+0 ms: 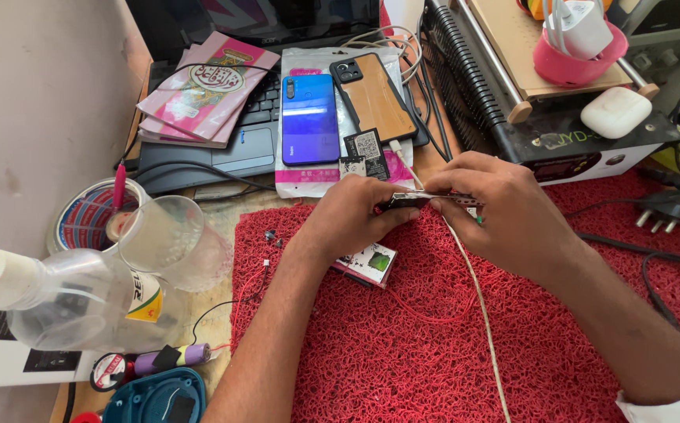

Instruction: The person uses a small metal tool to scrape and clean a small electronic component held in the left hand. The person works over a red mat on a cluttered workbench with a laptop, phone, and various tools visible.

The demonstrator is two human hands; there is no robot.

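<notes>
Near edge: teal tool (156,398) at bottom left, purple cell (171,358) just beyond it, clear bottle (73,301) lying on its side, upturned cup (171,241) behind that; all left of the red mat (434,345). White cable (481,313) runs up the mat toward our hands.

Mid mat: both forearms come in from the near edge and converge; wrists low, close to the mat. Left hand (348,219) is curled shut, thumb and fingers pinching the left end of the phone (426,200); right hand (504,211) is closed over the right end, fingers bent on top, knuckles up. Phone sits edge-on between the two hands, just above the mat, cable meeting it near the middle; we can't tell if it's plugged in.

Handling, our read: thin, light, rigid slab; smooth faces so likely slippery; glass or an opened back would be fragile; grip by the long edges, not the faces, no twisting.

Small card (371,262) lies on the mat under the left wrist.

Further back: blue phone (309,117) and tan phone (373,95) lying flat on a pouch over the laptop (199,160); pink booklets (203,90) to their left; black heater unit (559,137) to the right with a white earbud case (615,111) on it; plug (672,210) at the mat's right edge.
</notes>
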